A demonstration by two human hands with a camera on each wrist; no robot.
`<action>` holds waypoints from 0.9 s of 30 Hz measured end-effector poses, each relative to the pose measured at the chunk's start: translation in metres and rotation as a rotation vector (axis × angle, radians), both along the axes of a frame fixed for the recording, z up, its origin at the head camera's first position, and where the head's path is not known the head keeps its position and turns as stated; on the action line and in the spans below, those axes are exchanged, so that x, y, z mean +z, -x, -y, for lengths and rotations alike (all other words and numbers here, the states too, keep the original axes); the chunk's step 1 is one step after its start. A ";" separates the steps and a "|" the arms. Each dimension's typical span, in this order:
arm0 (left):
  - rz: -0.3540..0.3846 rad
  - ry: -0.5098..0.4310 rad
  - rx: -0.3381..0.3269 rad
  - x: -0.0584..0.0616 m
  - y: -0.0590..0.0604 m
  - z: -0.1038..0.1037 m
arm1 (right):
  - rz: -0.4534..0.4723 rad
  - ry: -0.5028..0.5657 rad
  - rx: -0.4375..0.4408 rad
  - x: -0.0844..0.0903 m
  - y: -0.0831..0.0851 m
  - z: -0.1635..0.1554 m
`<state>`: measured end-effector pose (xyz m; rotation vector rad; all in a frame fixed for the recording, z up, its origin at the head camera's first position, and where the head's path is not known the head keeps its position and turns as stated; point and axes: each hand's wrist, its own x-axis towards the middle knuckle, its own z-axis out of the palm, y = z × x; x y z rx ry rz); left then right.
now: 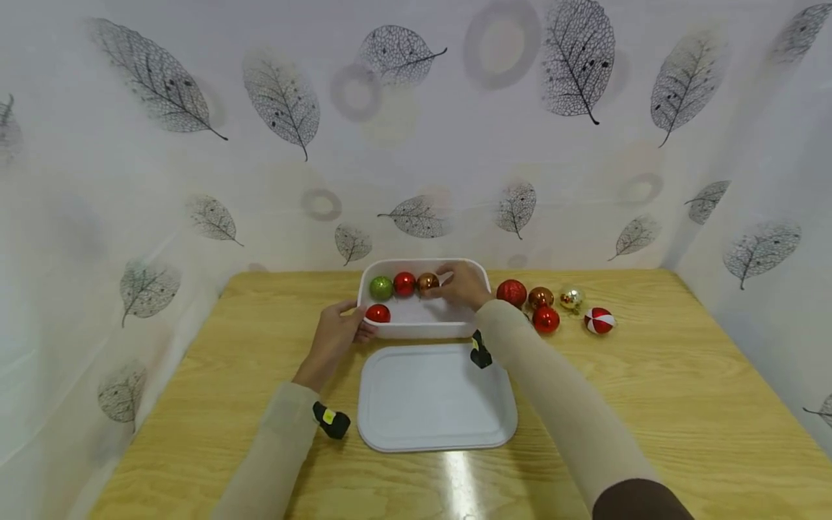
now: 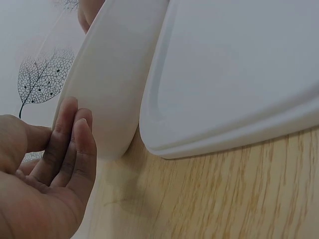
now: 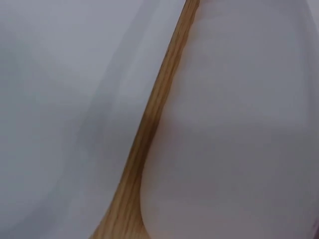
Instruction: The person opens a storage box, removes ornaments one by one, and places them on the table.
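Note:
A white plastic box [image 1: 422, 331] stands near the back of the table. My left hand [image 1: 333, 334] grips its left end; the left wrist view has the fingers [image 2: 64, 122] against the outer wall and the thumb at the rim. Reaching over the front wall, my right hand [image 1: 463, 286] holds a shiny copper Christmas ball [image 1: 427, 281] inside the box. Left of that ball, a red ball [image 1: 404, 283] and a green ball [image 1: 380, 288] line the back wall. Another red ball [image 1: 378, 313] lies in the front left corner. The right wrist view hides the right hand.
A white lid [image 1: 437, 397] lies flat before the box. Right of the box sit more balls: a textured red one [image 1: 511, 292], a copper one [image 1: 541, 297], a shiny red one [image 1: 546, 319], a gold one [image 1: 571, 298] and a red-and-white one [image 1: 599, 320]. Leaf-print curtain hangs behind.

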<state>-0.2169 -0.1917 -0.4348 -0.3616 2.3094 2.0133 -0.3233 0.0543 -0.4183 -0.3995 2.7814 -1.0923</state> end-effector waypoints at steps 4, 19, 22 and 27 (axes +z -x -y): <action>-0.013 -0.003 -0.003 0.000 0.000 0.000 | 0.045 0.047 -0.013 -0.002 0.001 0.003; -0.023 -0.024 -0.013 0.002 -0.002 0.000 | 0.105 0.111 -0.059 -0.009 0.000 0.011; -0.025 -0.023 -0.012 0.001 -0.002 0.000 | 0.109 0.122 -0.058 -0.011 0.001 0.012; -0.028 -0.022 -0.001 0.000 -0.001 0.000 | 0.111 0.128 -0.056 -0.011 0.001 0.012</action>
